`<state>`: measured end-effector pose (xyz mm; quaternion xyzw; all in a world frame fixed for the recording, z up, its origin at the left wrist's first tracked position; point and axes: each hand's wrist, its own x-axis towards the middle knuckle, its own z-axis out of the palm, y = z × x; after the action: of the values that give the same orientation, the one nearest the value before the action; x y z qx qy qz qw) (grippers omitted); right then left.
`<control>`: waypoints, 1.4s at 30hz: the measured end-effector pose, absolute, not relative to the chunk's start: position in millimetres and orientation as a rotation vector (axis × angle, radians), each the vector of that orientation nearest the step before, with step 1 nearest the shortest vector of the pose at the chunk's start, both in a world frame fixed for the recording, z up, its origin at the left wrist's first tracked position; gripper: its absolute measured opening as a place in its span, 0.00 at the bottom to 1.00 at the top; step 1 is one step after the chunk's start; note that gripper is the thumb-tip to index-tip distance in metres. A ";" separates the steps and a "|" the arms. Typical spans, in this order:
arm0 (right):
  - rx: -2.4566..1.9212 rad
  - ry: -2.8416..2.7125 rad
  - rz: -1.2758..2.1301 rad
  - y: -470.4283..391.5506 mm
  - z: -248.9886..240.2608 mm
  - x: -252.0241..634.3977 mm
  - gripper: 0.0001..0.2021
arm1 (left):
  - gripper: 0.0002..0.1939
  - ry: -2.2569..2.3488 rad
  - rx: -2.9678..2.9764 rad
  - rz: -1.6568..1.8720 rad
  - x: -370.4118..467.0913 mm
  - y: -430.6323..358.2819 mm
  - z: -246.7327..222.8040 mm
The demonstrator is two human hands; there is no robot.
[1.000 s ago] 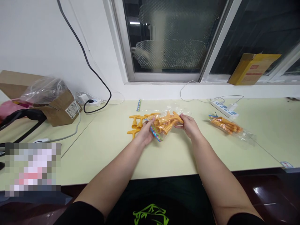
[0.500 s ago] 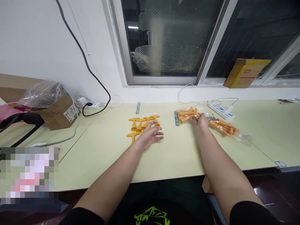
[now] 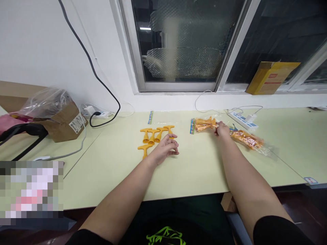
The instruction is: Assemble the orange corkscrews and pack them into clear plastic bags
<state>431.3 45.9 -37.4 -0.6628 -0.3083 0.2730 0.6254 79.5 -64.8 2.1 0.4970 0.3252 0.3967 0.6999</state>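
Observation:
Several yellow T-shaped plastic pieces [image 3: 152,135] lie loose on the table, most of them in a row. My left hand [image 3: 165,148] hovers at the right end of these pieces, open, fingers loosely curled and holding nothing; it partly hides the nearest ones. To the right lies a clear plastic bag of yellow pieces [image 3: 205,124] with a blue printed header. My right hand [image 3: 222,130] is closed on the right end of this bag, its fingertips partly hidden. Just right of that hand rests a second clear bag of yellow pieces [image 3: 247,139].
An empty clear bag with a printed header [image 3: 150,117] lies flat behind the loose pieces. A white power strip [image 3: 242,121] sits at the back right. At the left are a cardboard box [image 3: 63,124] and a black cable [image 3: 102,81]. A yellow carton [image 3: 272,78] leans on the window sill.
The bag under my right hand lies a little straighter, and that hand has shifted slightly right along it. The fingers of my left hand have drawn a little closer together.

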 end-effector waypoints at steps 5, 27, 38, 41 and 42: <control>-1.094 -0.292 0.923 46.9 -38.3 419.4 0.14 | 0.23 0.747 1.126 0.868 79.2 -63.0 1.5; -1.156 -0.373 0.759 34.2 -33.7 396.3 0.39 | 0.14 1.907 2.042 0.807 29.5 -27.1 -0.7; -1.342 -1.783 0.317 37.7 -65.0 339.4 0.23 | 0.18 1.868 2.113 0.552 28.0 -27.5 -2.7; -1.407 -2.114 0.205 45.6 -66.1 319.4 0.24 | 0.24 1.729 2.149 0.560 26.7 -28.6 -4.2; -1.449 -2.174 0.187 48.9 -65.0 313.0 0.25 | 0.26 1.675 2.166 0.563 26.5 -29.1 -4.9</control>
<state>313.0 48.9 -65.0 -0.5345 -0.8018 0.0691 0.2582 26.5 -29.1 -4.9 0.7633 0.5903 0.1983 0.1721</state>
